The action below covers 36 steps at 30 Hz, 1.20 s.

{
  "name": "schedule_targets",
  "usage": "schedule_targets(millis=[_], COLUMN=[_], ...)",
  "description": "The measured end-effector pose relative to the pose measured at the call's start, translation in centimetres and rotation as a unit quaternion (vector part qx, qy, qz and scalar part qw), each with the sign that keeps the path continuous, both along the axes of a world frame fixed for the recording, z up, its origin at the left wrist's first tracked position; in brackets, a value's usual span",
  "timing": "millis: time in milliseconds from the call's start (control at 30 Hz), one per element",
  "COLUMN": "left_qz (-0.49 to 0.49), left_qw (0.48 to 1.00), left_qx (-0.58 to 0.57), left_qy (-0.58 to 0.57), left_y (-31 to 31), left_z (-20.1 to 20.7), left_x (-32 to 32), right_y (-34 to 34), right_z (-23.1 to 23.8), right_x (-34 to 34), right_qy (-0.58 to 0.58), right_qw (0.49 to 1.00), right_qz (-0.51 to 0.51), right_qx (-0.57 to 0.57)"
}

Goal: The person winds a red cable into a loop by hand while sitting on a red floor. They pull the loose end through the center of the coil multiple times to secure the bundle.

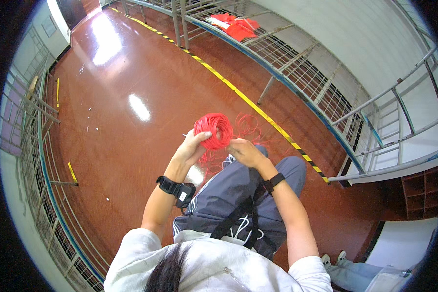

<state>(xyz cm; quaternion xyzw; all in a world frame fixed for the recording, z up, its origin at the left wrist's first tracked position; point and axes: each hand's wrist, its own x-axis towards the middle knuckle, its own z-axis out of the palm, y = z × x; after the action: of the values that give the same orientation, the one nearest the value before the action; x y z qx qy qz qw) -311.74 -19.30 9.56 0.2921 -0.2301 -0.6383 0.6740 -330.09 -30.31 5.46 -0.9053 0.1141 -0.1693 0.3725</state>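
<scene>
A thick coil of red cord (214, 121) is in front of my knees, wound into a ring with an opening in its middle. My left hand (191, 147) grips it from the left, thumb lying over the windings. Close by the coil's lower right side, my right hand (247, 153) is closed with its fingertips pinched together on the red cord; the exact strand is too small to make out. Loose loops of the same cord (248, 125) spread beyond my right hand, and more tangled strands hang below the coil, partly hidden by my hands and legs.
Metal bed frames stand on both sides, the right one (297, 80) bearing red cloth (238, 28). Yellow-and-black tape (238, 96) crosses the glossy reddish-brown floor (107, 155). At the lower right a person's legs (355, 273) show near a brown cubby shelf (423, 194).
</scene>
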Motion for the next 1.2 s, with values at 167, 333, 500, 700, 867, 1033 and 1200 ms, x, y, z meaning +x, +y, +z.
schedule_targets(millis=[167,333,500,700,867,1033,1200], left_qz=[-0.098,-0.199,-0.258,-0.153,0.027,0.123,0.229], left_qw=[0.988,0.952,0.905,0.775,0.615,0.611,0.639], left_qx=[0.016,0.021,0.038,-0.038,-0.083,-0.079,-0.038], left_qy=[-0.116,-0.230,-0.335,-0.612,-0.784,-0.778,-0.734], left_y=[0.7,1.8,2.0,0.9,-0.1,-1.4,-2.1], left_z=[1.0,1.0,1.1,-2.3,-3.0,-3.8,-2.1], left_x=[-0.3,0.6,0.5,-0.8,-1.8,-2.7,-3.3], right_y=[-2.1,-2.6,-3.7,-2.9,-1.1,-1.0,0.7], right_z=[-3.4,-2.1,-0.1,1.2,2.6,5.4,5.8], right_x=[0.2,1.7,2.5,3.5,5.0,4.0,3.1], right_qy=[0.003,0.088,0.243,0.165,0.089,0.076,0.041], right_qw=[0.974,0.969,0.961,0.982,0.948,0.965,0.955], right_qz=[0.079,0.131,0.049,-0.061,-0.256,-0.232,-0.213], right_qx=[-0.211,-0.193,-0.122,0.072,0.165,0.100,0.204])
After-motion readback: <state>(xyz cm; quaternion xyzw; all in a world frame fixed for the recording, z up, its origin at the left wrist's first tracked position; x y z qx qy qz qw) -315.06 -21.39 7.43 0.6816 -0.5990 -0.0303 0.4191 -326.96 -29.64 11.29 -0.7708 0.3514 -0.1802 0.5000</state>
